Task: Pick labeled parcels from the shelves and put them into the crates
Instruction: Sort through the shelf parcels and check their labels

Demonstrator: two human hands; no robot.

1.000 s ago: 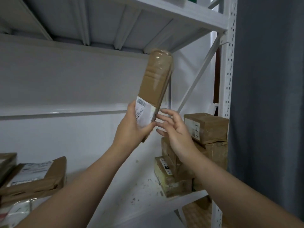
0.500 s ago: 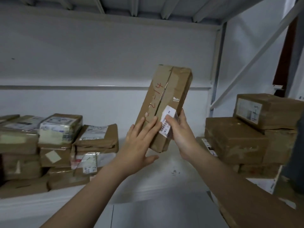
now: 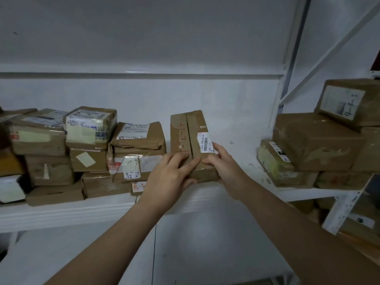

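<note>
Your left hand (image 3: 170, 177) is curling over the near end of the long parcel (image 3: 188, 130), and your right hand (image 3: 224, 167) is gripping its right edge. You were holding it upright a moment ago. Now you are bringing it down flat to the shelf (image 3: 61, 214), so it is probably not heading for a crate. It is showing brown tape, red handwriting and a barcode label (image 3: 204, 141).

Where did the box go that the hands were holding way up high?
The parcel came down: it was held up on end in the air, and now it lies low at the shelf, between the stacks of boxes. First the left hand held it, then the right hand; now both grip its near end. The stacks stayed put.
</note>
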